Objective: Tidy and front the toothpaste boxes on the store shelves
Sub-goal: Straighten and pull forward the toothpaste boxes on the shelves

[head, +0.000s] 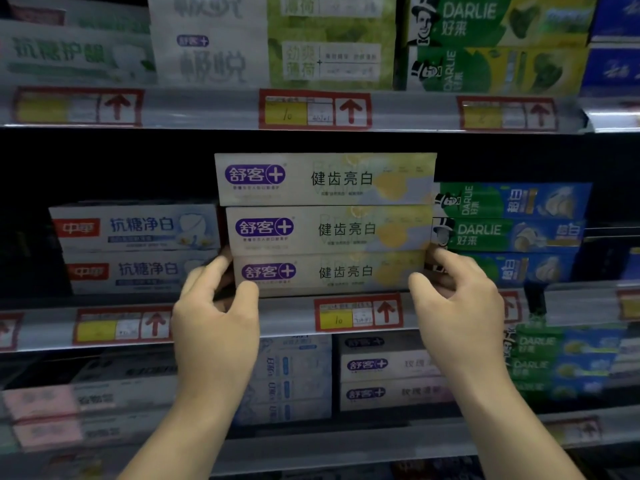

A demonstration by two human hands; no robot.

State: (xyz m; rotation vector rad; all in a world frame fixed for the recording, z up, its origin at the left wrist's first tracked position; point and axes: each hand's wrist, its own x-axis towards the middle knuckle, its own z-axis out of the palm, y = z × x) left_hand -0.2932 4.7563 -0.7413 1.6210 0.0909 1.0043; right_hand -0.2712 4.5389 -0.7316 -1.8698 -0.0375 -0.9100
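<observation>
Stack: three pale toothpaste boxes (298, 233) with purple logos, lying flat one on another, long printed faces outward.
Position: front edge of the middle shelf (287, 318), about midway along it; a red-and-yellow price tag (358, 313) sits on the shelf rail under the stack's right half.
Top box (325, 178): rests on the middle box (346, 229); its left end shows slightly further left than the two ends beneath.
Bottom box (329, 271): sits on the shelf, carries the other two, held at both ends.
Left hand (218, 306): grips the left end of the bottom box. Thumb pressed on the front face near the lower left corner, fingers curled round the end, in between it and the neighbouring boxes.
Right hand (457, 299): grips the right end of the bottom box. Thumb on the front face at the lower right corner, fingers curled round the end, the uppermost reaching the bottom corner of the middle box.
Left neighbours: two white boxes (138, 247) with red logos, stacked, just beside the stack and one box lower.
Right neighbours: three green and blue boxes (509, 233), stacked close against the stack's right end; touching or not, cannot tell.
Upper shelf (207, 110): pale, green and blue boxes behind a rail with three red-bordered tags.
Lower shelf (346, 441): purple-logo boxes (388, 365) between the two forearms; the rest blurred.
</observation>
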